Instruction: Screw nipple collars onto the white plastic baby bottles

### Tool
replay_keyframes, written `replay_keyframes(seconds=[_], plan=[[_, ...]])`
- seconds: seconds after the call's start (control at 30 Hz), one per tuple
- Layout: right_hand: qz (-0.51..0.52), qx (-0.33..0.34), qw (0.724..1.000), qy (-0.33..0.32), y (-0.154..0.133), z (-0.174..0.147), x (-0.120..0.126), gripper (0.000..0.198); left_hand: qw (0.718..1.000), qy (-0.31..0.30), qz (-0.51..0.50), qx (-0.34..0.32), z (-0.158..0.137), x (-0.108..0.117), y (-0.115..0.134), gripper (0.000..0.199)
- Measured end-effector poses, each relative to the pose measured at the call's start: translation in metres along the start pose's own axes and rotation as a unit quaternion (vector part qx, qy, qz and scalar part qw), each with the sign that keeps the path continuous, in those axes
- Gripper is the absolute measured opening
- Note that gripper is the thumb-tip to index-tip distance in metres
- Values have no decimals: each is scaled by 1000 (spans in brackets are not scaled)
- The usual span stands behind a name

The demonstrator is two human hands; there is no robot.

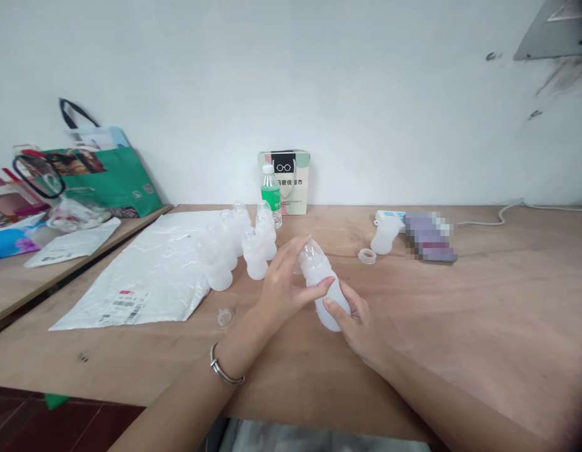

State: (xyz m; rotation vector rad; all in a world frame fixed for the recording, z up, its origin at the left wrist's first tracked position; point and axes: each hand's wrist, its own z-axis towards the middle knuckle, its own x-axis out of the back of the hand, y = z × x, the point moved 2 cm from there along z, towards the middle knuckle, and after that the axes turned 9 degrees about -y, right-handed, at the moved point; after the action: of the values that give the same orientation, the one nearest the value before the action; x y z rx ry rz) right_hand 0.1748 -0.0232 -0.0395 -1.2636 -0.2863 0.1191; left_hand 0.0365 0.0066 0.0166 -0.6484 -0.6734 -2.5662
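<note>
Between my hands a translucent white baby bottle (323, 279) with a clear domed cap is held above the wooden table, its top tilted to the left. My right hand (363, 320) grips the lower body, thumb in front. My left hand (288, 279) is at the top, fingers against the clear cap and thumb on the bottle's shoulder. Left of my hands stands a group of similar capped bottles (255, 257). A small clear part (225, 317) lies by my left forearm. To the right are an uncapped bottle (383, 237) and a clear ring (366, 256).
A white plastic mailer (144, 270) lies flat on the left of the table (483, 326). By the wall stand a green-labelled water bottle (272, 191) and a paper bag (297, 198). A blurred flat object (429, 237) lies at right; a green bag (116, 182) stands far left.
</note>
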Motion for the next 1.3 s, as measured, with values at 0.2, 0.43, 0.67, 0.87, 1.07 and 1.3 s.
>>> replay_keyframes(seconds=[0.2,0.43,0.67,0.87,1.07,1.3], plan=[[40,-6,999,24,10,17,2,34,992,-104,-23,67,-2,12,-7,76],[-38,-3,985,170,50,94,54,54,994,-57,27,87,-21,60,-5,46],[-154,-30,967,200,85,160,78,36,963,-160,77,203,-64,112,-19,28],[-229,-23,950,210,97,168,74,52,911,-248,136,300,-99,123,-39,33],[-337,27,919,204,82,115,86,62,909,-306,147,241,-119,105,-65,31],[-394,7,910,127,68,54,123,20,907,-302,159,246,-122,100,-78,26]])
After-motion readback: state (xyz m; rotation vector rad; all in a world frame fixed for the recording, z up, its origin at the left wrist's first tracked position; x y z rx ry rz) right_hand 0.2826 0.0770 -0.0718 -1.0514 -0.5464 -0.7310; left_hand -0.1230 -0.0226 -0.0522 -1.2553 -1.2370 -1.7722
